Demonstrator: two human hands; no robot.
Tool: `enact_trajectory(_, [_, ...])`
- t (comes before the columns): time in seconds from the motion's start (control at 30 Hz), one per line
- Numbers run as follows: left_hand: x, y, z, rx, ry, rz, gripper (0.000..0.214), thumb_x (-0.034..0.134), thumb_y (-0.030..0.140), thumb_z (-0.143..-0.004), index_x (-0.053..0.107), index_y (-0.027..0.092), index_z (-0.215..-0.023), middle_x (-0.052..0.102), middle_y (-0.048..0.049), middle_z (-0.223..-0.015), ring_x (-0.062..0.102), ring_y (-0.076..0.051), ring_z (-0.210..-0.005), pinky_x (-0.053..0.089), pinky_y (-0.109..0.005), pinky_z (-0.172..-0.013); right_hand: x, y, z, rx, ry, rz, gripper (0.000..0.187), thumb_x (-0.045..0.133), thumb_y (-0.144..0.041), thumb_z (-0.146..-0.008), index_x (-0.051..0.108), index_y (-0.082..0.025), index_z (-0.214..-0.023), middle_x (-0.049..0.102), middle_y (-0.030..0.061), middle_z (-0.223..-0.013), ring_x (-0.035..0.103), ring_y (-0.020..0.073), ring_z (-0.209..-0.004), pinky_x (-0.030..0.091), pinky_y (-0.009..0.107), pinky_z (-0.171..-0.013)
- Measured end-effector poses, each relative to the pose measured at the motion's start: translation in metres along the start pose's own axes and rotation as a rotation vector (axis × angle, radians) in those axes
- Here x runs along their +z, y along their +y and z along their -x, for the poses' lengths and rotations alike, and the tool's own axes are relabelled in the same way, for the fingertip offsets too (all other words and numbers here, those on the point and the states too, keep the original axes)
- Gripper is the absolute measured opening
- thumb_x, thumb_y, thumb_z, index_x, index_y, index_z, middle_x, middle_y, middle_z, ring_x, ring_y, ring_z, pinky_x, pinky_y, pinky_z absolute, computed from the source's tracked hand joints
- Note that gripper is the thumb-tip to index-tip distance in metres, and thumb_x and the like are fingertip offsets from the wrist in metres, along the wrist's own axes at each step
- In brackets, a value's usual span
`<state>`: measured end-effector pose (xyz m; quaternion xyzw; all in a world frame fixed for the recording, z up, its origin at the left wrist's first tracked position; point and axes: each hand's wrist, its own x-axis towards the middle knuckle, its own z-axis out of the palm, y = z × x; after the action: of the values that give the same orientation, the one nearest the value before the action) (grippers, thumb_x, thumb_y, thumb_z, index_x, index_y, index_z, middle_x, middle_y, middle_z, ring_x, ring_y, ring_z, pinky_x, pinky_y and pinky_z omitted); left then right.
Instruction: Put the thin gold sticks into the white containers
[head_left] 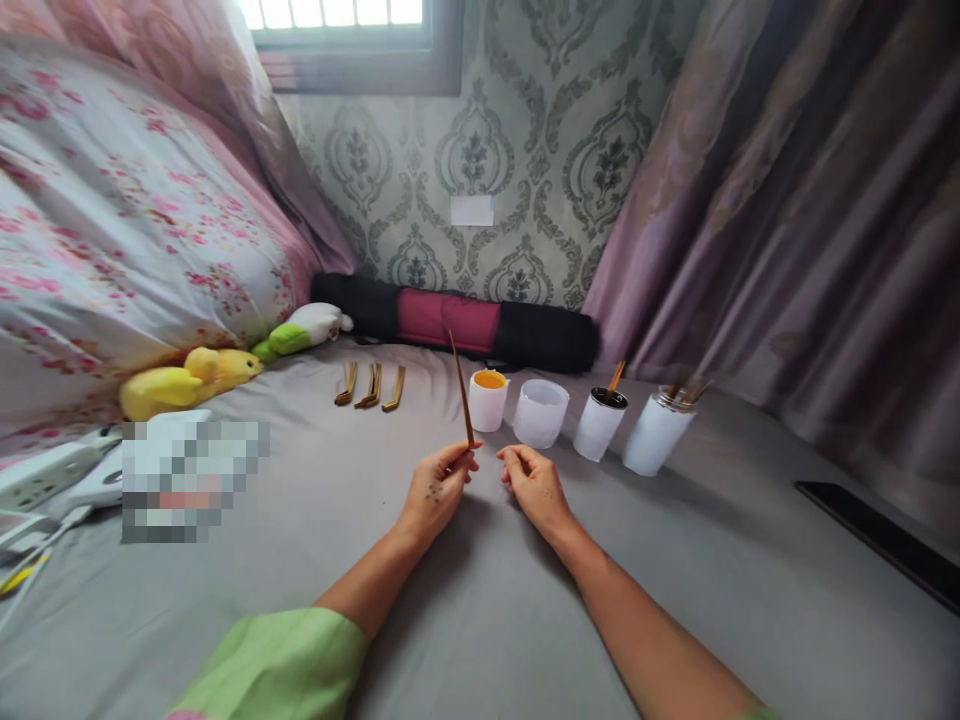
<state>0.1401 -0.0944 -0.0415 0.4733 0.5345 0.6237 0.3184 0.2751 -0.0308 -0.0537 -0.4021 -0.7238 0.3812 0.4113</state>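
My left hand [441, 487] pinches the lower end of a thin brown stick [460, 390], which points up and tilts slightly left. Close beside it, my right hand [536, 485] has its thumb and fingers pressed together; whatever lies between them, if anything, is hidden. Just beyond the hands stands a white cup with orange contents [489, 402]. Right of that is a translucent whitish tub [541, 413]. Farther right come a white-wrapped jar with a dark top and orange-brown sticks [600, 425] and a white-wrapped glass jar [658, 432] with brown sticks.
Three small bunches of bent brown strips [370, 387] lie left of the cups on the grey sheet [300, 570]. A black and maroon roll bag [450, 318] rests along the wall. Plush toys [191, 382] and a power strip [52, 472] are left; a dark flat device [885, 540] is right.
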Motion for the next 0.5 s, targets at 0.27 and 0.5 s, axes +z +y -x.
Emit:
enact_trajectory(0.27, [-0.0039, -0.0062, 0.0012, 0.105, -0.008, -0.166, 0.029, 0.049, 0.028, -0.075, 0.064, 0.019, -0.099, 0.060, -0.0039, -0.072, 0.051, -0.013, -0.065, 0.040, -0.021, -0.063, 0.0002, -0.0033, 0.0002, -0.033, 0.004, -0.017, 0.034, 0.038, -0.042, -0.080, 0.059, -0.015, -0.083, 0.053, -0.0001, -0.057, 0.049, 0.0094, -0.050, 0.038, 0.019, -0.049])
enact_trajectory(0.5, [-0.0042, -0.0035, 0.0026, 0.171, -0.022, -0.241, 0.025, 0.049, 0.027, -0.076, 0.066, 0.021, -0.094, 0.062, -0.0048, -0.074, 0.053, -0.014, -0.068, 0.039, -0.021, -0.065, 0.0017, -0.0072, 0.0012, -0.042, 0.026, -0.044, 0.033, 0.040, -0.042, -0.080, 0.059, -0.015, -0.085, 0.054, -0.0005, -0.057, 0.050, 0.0095, -0.050, 0.039, 0.019, -0.050])
